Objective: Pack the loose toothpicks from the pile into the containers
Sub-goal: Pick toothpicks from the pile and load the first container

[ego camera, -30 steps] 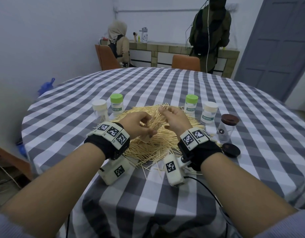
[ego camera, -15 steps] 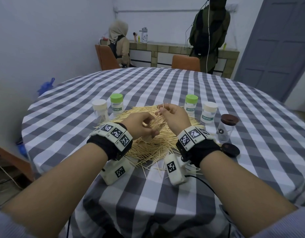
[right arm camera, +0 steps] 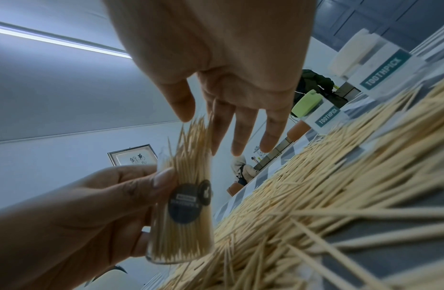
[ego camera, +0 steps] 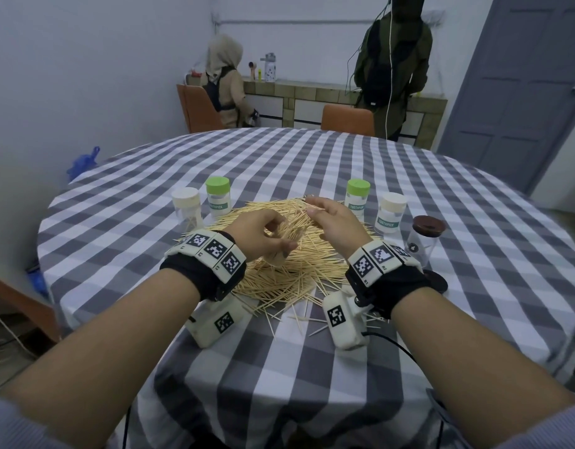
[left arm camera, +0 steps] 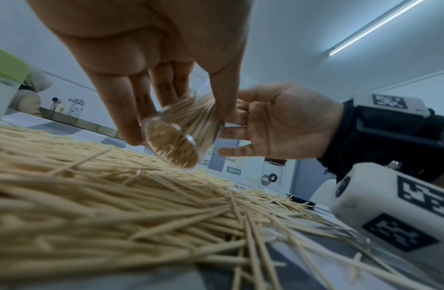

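Fingers and thumb of the left hand (ego camera: 263,236) curl round a clear container (right arm camera: 183,217), tilted above the pile of toothpicks (ego camera: 289,267) and already packed with sticks that jut from its open mouth. Just beside it the right hand (ego camera: 336,223) is raised over the pile, its thumb and forefinger closed on the tips of those protruding sticks while the other fingers (right arm camera: 243,135) stay loosely straight. Only the right wrist view shows the dark round label on the container's wall; only the left wrist view shows its clear round base (left arm camera: 171,146), with toothpick ends pressed against it, and the right palm spread behind it. From the head view the container is mostly hidden under the left hand. Around the pile stand two green-lidded containers (ego camera: 218,200) and two white-lidded containers (ego camera: 390,213), with a brown-lidded jar (ego camera: 425,239) to the right and a loose dark lid (ego camera: 436,281) lying near it. All sit on a round table (ego camera: 312,163) under a grey and white checked cloth. Beyond it are orange chairs (ego camera: 347,119), a tiled counter (ego camera: 312,98), two other people, a grey door (ego camera: 519,92) and pale walls.
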